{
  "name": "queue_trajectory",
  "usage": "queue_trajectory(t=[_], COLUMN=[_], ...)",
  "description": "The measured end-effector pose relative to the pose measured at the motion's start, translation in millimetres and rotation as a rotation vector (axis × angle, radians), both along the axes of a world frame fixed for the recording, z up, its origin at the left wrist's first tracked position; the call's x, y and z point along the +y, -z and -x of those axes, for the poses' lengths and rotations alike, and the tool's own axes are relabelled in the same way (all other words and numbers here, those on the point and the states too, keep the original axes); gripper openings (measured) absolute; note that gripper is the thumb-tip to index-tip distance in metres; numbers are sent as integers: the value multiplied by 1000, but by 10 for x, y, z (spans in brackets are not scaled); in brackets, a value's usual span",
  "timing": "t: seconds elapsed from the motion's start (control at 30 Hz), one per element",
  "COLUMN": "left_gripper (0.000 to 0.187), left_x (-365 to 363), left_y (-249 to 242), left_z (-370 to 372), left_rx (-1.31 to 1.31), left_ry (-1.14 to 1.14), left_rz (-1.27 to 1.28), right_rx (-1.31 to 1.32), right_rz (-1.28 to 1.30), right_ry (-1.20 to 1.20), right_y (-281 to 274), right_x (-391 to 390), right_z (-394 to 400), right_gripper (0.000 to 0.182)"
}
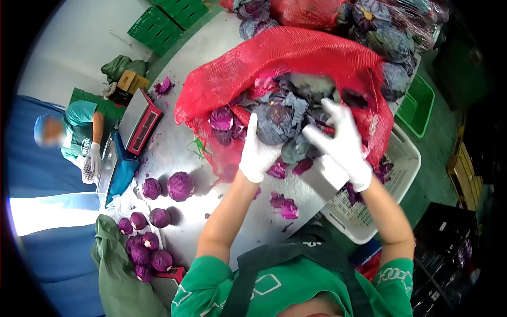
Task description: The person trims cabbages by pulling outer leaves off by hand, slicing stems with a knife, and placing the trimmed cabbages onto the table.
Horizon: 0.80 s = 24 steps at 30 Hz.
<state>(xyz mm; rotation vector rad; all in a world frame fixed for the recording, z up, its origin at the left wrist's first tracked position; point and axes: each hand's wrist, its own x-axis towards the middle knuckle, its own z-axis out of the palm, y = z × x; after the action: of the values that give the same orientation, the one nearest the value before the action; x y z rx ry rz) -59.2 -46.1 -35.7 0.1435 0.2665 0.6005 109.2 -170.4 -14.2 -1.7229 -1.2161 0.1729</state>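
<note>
A red cabbage [279,117] with dull grey-purple outer leaves sits at the mouth of a red mesh sack [322,50]. My left hand [260,153], in a white glove, grips this cabbage from its left and lower side, thumb up along it. To its right is my gloved right hand [340,142], slightly blurred, fingers spread and holding nothing. More leafy cabbages lie behind in the sack, partly hidden by its mesh. Smaller trimmed purple heads [222,119] show at the sack's left side. Torn purple leaves [285,205] lie on the metal table [237,232] below my hands.
Trimmed cabbages [180,186] stand on the table's left, with several more piled near a green cloth [113,269]. A white basket [406,182] holding leaf scraps is at the right. Red scales [145,124] stand far left, near a co-worker [79,132]. Untrimmed cabbages [393,45] line the back.
</note>
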Motion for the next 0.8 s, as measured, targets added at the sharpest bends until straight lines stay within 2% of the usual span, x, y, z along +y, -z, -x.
queue_trajectory(t=[0.03,0.1,0.17,0.2,0.23,0.3,0.33,0.37,0.43,0.5,0.57,0.63,0.7,0.77,0.8], left_gripper=[59,53,51,50,49,50,52,76,89,93,88,79,77,77,77], left_x=[-175,-584,-905,-1010,-1080,-1197,-1249,-1330,-1408,-1497,-1454,-1353,-1260,-1165,-1135], left_y=[114,153,367,402,500,573,605,628,849,919,823,777,748,725,761], left_z=[97,251,459,574,703,904,961,1016,1136,1137,1185,1123,1060,1087,1107], left_rx=[2,86,261,304,366,738,762,792,1095,1091,1341,1229,1239,1158,1143], left_ry=[-11,-24,-30,34,56,74,109,109,44,-53,-81,-96,-20,82,89], left_rz=[9,35,-41,-109,-89,-231,-315,-400,-929,-1094,-1573,-1528,-1506,-1655,-1670], right_rx=[293,289,605,712,970,873,734,738,421,383,239,214,339,477,367], right_rz=[323,307,175,129,-37,60,64,69,208,194,278,376,345,348,405], right_ry=[-49,26,29,48,53,145,180,183,167,96,39,7,59,7,39], right_y=[-65,437,845,884,825,1083,1170,1237,1131,991,998,1097,1396,1528,1495], right_x=[-131,-245,-402,-482,-573,-767,-807,-882,-911,-961,-947,-898,-786,-709,-681], right_z=[229,576,787,875,980,1032,1073,1104,1159,1258,1233,1127,946,727,717], right_gripper=[93,91,78,69,54,41,40,40,38,35,31,34,34,33,32])
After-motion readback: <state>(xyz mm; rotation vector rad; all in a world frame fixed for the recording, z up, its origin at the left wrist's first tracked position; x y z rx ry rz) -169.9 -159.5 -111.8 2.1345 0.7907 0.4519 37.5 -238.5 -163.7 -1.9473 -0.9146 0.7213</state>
